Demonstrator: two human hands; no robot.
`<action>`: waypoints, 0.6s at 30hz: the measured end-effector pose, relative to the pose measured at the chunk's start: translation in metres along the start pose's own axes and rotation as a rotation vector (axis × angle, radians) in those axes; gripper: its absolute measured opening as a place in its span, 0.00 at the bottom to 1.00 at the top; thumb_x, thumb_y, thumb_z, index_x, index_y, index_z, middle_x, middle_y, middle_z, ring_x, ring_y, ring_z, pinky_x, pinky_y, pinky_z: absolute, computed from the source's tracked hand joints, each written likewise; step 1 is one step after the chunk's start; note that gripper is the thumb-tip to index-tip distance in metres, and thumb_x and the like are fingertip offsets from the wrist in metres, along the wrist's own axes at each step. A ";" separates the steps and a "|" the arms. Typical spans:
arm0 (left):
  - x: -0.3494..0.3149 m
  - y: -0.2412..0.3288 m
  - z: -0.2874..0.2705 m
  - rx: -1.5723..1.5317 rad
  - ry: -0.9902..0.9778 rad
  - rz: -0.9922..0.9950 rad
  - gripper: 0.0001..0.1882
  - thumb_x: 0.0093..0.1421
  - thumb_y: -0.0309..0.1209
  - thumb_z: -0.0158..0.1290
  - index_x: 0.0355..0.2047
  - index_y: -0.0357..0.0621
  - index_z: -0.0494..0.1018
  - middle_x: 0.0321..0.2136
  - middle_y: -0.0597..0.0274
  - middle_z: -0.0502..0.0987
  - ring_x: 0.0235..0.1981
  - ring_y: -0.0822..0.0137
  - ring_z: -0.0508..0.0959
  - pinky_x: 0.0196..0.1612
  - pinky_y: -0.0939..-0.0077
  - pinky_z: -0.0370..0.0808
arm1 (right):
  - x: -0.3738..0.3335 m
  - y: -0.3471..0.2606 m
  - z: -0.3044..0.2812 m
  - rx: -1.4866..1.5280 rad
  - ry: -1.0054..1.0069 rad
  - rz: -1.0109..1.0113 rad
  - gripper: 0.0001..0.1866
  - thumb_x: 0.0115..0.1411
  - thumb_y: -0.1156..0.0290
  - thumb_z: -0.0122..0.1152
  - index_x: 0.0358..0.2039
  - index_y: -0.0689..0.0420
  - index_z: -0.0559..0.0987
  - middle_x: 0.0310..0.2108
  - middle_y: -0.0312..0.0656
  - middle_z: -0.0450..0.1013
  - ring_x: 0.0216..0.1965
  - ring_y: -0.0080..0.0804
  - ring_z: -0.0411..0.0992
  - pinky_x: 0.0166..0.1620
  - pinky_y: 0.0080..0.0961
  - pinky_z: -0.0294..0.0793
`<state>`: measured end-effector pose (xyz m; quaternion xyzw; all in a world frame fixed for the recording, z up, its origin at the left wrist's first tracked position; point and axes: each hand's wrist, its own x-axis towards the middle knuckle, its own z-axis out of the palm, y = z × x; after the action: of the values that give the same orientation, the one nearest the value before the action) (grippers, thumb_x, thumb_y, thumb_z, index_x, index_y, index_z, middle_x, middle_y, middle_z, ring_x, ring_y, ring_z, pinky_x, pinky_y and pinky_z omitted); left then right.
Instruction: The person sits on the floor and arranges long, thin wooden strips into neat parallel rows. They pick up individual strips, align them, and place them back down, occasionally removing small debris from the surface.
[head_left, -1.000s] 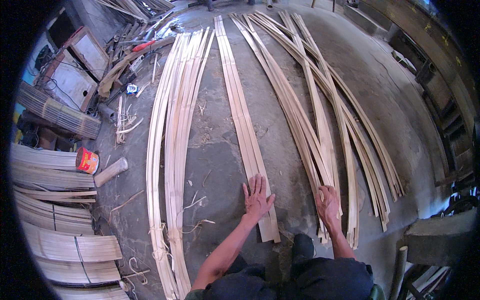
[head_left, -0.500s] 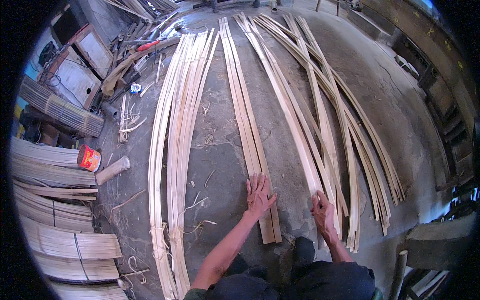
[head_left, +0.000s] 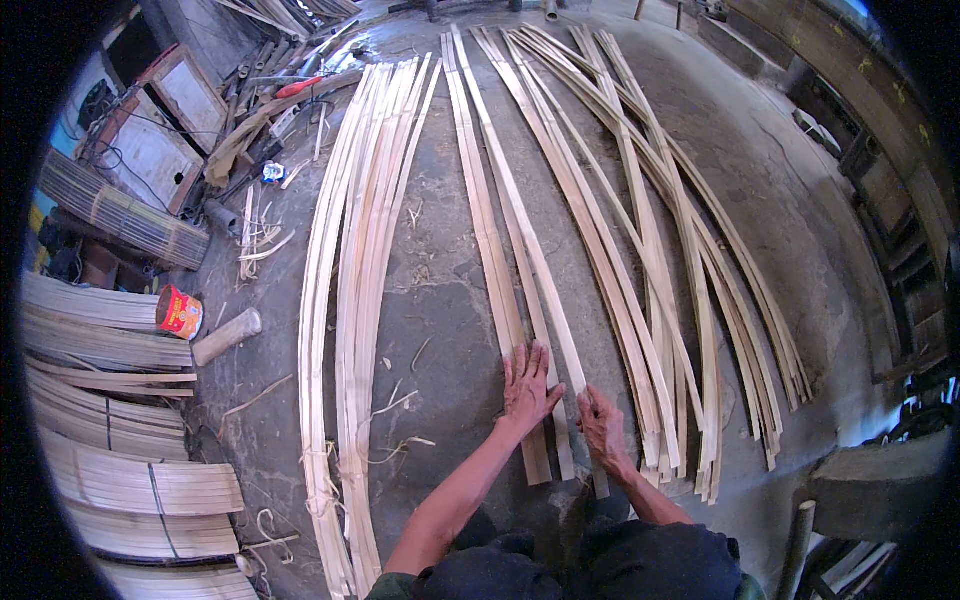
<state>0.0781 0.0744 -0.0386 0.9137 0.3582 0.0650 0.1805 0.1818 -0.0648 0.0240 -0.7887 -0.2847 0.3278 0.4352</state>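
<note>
My left hand (head_left: 530,390) lies flat with fingers stretched out across a narrow set of pale bamboo strips (head_left: 484,230) on the floor. To its right, my right hand (head_left: 604,430) grips the near part of a single long bamboo strip (head_left: 549,300). That strip runs away from me and meets the pressed set near its far end. Closer in, it stands a little apart from the set, and its near end pokes out below my right hand. A looser group of bamboo strips (head_left: 590,230) lies farther right, some crossing one another.
Tied bamboo strips (head_left: 350,260) lie left of the middle. Bundled slats (head_left: 140,490), a red tub (head_left: 180,314) and a short bamboo tube (head_left: 227,337) sit at the left side. Thin shavings (head_left: 262,243) litter the concrete floor. A low ledge (head_left: 880,480) stands at the right.
My right hand has moved left from the right-hand group, bringing one bamboo strip over beside the set under my left hand. My left hand stays flat, shifted slightly right.
</note>
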 end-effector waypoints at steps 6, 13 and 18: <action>-0.007 -0.014 -0.002 -0.021 0.072 -0.083 0.37 0.68 0.48 0.38 0.70 0.39 0.47 0.71 0.50 0.46 0.72 0.52 0.46 0.70 0.43 0.37 | -0.001 0.000 0.021 0.105 -0.070 -0.031 0.28 0.67 0.62 0.56 0.64 0.57 0.66 0.21 0.39 0.73 0.22 0.21 0.69 0.29 0.25 0.72; -0.017 -0.027 0.009 0.149 0.045 -0.043 0.37 0.64 0.40 0.44 0.69 0.38 0.48 0.71 0.51 0.45 0.72 0.53 0.45 0.70 0.45 0.39 | -0.003 0.016 0.056 0.169 -0.180 -0.056 0.29 0.68 0.68 0.54 0.67 0.54 0.61 0.27 0.34 0.73 0.24 0.19 0.68 0.30 0.21 0.73; -0.016 -0.027 0.006 0.136 0.072 -0.004 0.37 0.64 0.40 0.45 0.69 0.39 0.49 0.71 0.52 0.46 0.72 0.55 0.45 0.70 0.44 0.41 | 0.003 0.019 0.063 0.312 -0.219 0.003 0.29 0.67 0.69 0.54 0.67 0.54 0.61 0.28 0.37 0.71 0.26 0.21 0.69 0.29 0.23 0.73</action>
<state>0.0509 0.0799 -0.0537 0.9202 0.3700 0.0730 0.1052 0.1389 -0.0399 -0.0193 -0.6716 -0.2751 0.4525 0.5182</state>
